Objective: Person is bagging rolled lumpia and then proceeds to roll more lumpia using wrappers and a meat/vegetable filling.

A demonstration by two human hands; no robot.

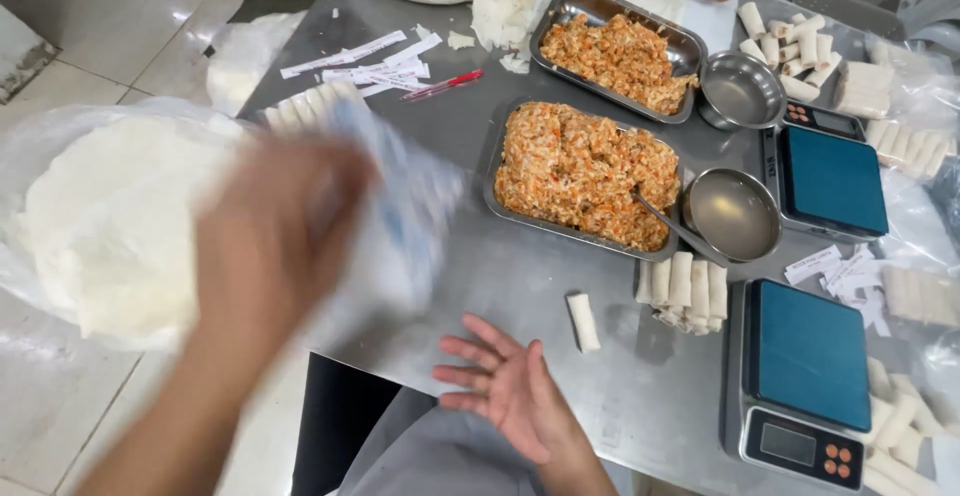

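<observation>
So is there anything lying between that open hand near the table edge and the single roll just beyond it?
Nothing visible does. The right hand lies palm up at the near edge of the steel table, and only bare metal shows between its fingers and the single roll. The row of rolls sits farther right, off that line.

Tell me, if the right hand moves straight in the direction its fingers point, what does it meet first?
The right hand lies palm up, fingers pointing left. In that line the table is bare; probably first comes the blurred clear bag that the left hand holds, though depth is unclear.
</observation>
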